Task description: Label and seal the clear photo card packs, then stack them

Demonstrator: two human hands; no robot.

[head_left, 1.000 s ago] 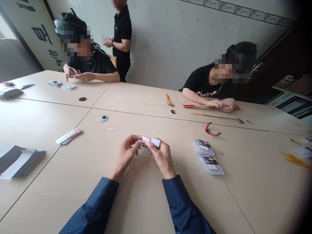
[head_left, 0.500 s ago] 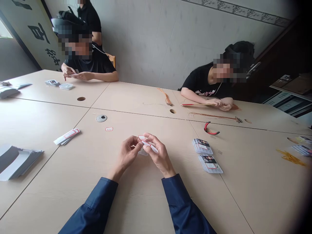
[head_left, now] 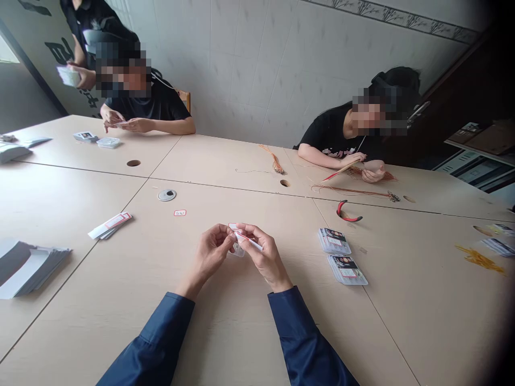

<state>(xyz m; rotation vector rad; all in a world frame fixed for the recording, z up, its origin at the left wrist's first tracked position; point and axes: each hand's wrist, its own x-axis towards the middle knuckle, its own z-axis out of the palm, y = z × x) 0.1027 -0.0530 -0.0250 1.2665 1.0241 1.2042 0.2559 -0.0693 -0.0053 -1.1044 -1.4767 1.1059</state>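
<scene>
Over the middle of the table, my left hand [head_left: 211,247] and my right hand [head_left: 264,258] meet with fingertips close together. My left thumb and fingers pinch at a small white label with a red border [head_left: 233,226]. A narrow white label strip with a red line [head_left: 253,243] is held between my right thumb and fingers. Directly below the fingers lies a clear plastic case [head_left: 237,251], partly hidden by the hands. Farther off, a single red-bordered label [head_left: 179,213] lies flat on the table.
Label strips [head_left: 110,225] and a stack of white paper [head_left: 38,271] lie left. To the right are stacked clear cases with black cards [head_left: 340,256] and red-handled pliers [head_left: 344,213]. Two people sit opposite, near orange cords [head_left: 277,163]; another person stands behind, holding a pale stack.
My right hand has shifted slightly and its strip has tilted a little. The standing person has moved left, with a stack now visible. The right-hand person's red-tipped stick has changed angle.
</scene>
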